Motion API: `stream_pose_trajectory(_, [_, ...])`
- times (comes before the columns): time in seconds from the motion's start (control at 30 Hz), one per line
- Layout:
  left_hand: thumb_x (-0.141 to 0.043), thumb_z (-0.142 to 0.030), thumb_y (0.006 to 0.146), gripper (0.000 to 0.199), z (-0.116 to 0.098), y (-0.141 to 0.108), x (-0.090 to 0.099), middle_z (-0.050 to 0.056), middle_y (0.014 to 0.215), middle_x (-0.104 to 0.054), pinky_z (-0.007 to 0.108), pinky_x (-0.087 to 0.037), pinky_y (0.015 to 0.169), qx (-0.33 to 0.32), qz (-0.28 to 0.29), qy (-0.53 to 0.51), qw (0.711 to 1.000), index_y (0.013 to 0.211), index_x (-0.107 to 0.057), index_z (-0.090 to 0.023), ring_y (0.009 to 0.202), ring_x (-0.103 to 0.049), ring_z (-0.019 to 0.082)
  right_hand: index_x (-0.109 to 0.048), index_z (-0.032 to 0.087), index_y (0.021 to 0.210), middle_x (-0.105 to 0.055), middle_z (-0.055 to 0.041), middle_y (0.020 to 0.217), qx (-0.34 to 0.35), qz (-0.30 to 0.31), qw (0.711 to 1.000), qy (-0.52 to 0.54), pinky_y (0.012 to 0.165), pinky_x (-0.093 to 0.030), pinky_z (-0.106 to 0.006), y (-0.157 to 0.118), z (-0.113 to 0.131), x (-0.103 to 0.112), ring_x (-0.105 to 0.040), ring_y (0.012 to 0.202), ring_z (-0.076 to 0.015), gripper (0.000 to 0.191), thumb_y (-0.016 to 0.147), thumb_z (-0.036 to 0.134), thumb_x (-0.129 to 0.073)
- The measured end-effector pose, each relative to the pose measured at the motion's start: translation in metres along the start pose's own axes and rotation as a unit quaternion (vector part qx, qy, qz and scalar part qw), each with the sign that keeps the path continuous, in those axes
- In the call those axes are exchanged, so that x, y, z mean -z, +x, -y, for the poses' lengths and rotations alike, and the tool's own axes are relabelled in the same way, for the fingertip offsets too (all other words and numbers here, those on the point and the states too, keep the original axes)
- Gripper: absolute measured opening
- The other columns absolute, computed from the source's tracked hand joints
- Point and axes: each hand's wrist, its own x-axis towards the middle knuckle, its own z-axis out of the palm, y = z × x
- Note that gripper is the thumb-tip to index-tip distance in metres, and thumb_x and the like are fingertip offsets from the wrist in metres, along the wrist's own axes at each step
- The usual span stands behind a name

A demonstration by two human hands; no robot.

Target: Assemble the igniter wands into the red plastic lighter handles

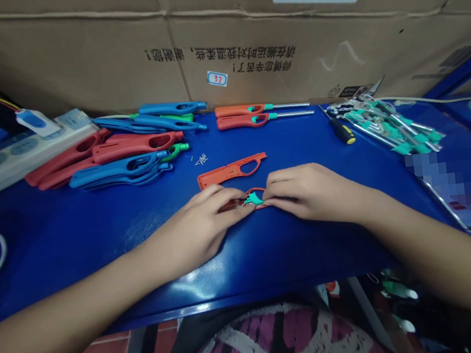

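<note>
Near the middle of the blue table [153, 276], my left hand [201, 226] holds the left end of an orange-red lighter shell [256, 190], its fingers pressed over it. A teal trigger piece [255, 198] shows in the shell between my hands. At the shell's right end, my right hand [305, 191] is pinched closed on a part that its fingertips hide. Just behind lies a loose orange shell half [232, 171], its inner side up. Two assembled lighters, one orange [234, 110] and one red [235, 122], with metal tubes pointing right, lie farther back.
Blue shells [111, 171] and red shells [125, 145] lie at the left by a power strip [24, 149]. Small screws [202, 159] are behind the loose half. A screwdriver [342, 131] and piled metal-tube parts [395, 124] sit at the right. A cardboard box [90, 57] stands behind.
</note>
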Motion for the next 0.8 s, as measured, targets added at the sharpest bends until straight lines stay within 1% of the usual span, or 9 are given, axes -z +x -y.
stream_pose_trajectory(0.17, [-0.043, -0.005, 0.098, 0.051, 0.0004, -0.0001, -0.0007, 0.012, 0.132, -0.059, 0.046, -0.051, 0.101, -0.005, 0.002, 0.003, 1.0, 0.143, -0.056, -0.024, 0.121, -0.052, 0.026, -0.072, 0.017, 0.097, -0.07, -0.0053, 0.095, -0.013, 0.003, 0.997, 0.077, 0.075, -0.047, -0.027, 0.0006, -0.0019, 0.0024, -0.066, 0.085, -0.0163, 0.015, 0.098, 0.021, -0.057])
stream_pose_trajectory(0.4, [-0.043, -0.005, 0.097, 0.048, -0.001, 0.0007, 0.0009, 0.013, 0.132, -0.06, 0.046, -0.051, 0.102, -0.004, 0.006, 0.003, 1.0, 0.14, -0.059, -0.02, 0.12, -0.052, 0.027, -0.072, 0.018, 0.096, -0.07, -0.0056, 0.095, -0.016, 0.006, 0.995, 0.098, 0.075, -0.047, -0.027, 0.0019, -0.0028, 0.0022, -0.066, 0.085, -0.0167, 0.016, 0.099, 0.021, -0.056])
stream_pose_trajectory(0.5, [-0.043, -0.005, 0.097, 0.048, -0.0017, 0.0005, 0.0017, 0.013, 0.132, -0.059, 0.046, -0.05, 0.102, -0.002, 0.01, 0.004, 1.0, 0.14, -0.059, -0.02, 0.12, -0.052, 0.027, -0.071, 0.019, 0.096, -0.07, -0.0051, 0.095, -0.015, 0.01, 0.996, 0.085, 0.073, -0.046, -0.027, 0.0022, -0.0016, 0.0033, -0.065, 0.084, -0.0163, 0.017, 0.099, 0.022, -0.055])
stream_pose_trajectory(0.7, [-0.043, -0.005, 0.097, 0.049, -0.0019, 0.0009, 0.0022, 0.013, 0.13, -0.059, 0.045, -0.051, 0.099, -0.004, 0.004, 0.008, 1.0, 0.14, -0.06, -0.022, 0.117, -0.053, 0.027, -0.071, 0.019, 0.094, -0.069, -0.0047, 0.093, -0.009, 0.022, 1.0, -0.004, 0.067, -0.042, -0.027, 0.0009, 0.0054, 0.0056, -0.064, 0.08, -0.0164, 0.02, 0.101, 0.024, -0.053])
stream_pose_trajectory(0.8, [-0.042, -0.004, 0.097, 0.051, -0.0014, 0.0015, 0.002, 0.012, 0.13, -0.059, 0.044, -0.051, 0.099, -0.003, 0.006, 0.0, 1.0, 0.141, -0.058, -0.024, 0.117, -0.053, 0.027, -0.071, 0.018, 0.093, -0.068, -0.0046, 0.092, -0.022, 0.02, 0.999, 0.014, 0.067, -0.042, -0.027, 0.0012, 0.0059, 0.0046, -0.064, 0.08, -0.0161, 0.017, 0.099, 0.023, -0.056])
